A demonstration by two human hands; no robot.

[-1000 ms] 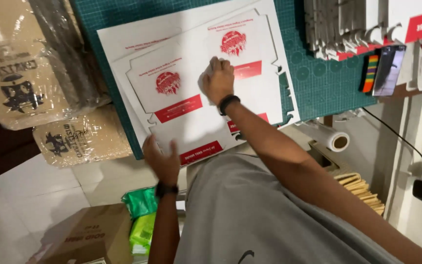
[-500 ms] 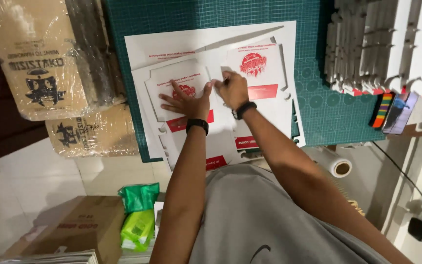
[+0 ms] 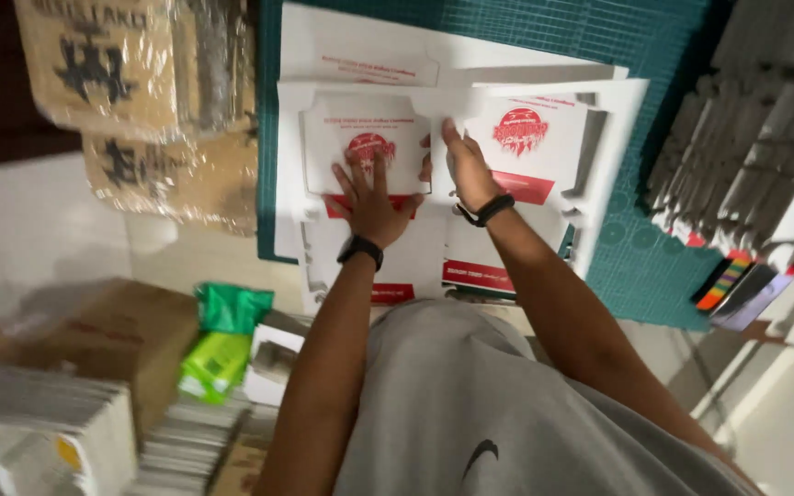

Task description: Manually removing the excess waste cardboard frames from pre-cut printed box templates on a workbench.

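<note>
Flat white die-cut cardboard box blanks (image 3: 544,138) with red printed emblems lie stacked on a green cutting mat (image 3: 654,55). My left hand (image 3: 371,204) presses flat, fingers spread, on the left panel of the top blank (image 3: 360,129). My right hand (image 3: 464,170) rests beside it with its fingers along the panel's right edge, near the middle fold. Both wrists wear black bands. Whether the right fingers pinch the card edge is unclear.
Plastic-wrapped brown printed packs (image 3: 130,83) lie left of the mat. A brown carton (image 3: 112,340), green packets (image 3: 222,349) and stacked sheets (image 3: 39,432) sit lower left. Rows of folded white pieces (image 3: 755,138) and coloured markers (image 3: 723,280) are at the right.
My left hand came up from below the mat and now presses on the left panel. The right hand has shifted to the panel's edge. The view moved closer over the blanks.
</note>
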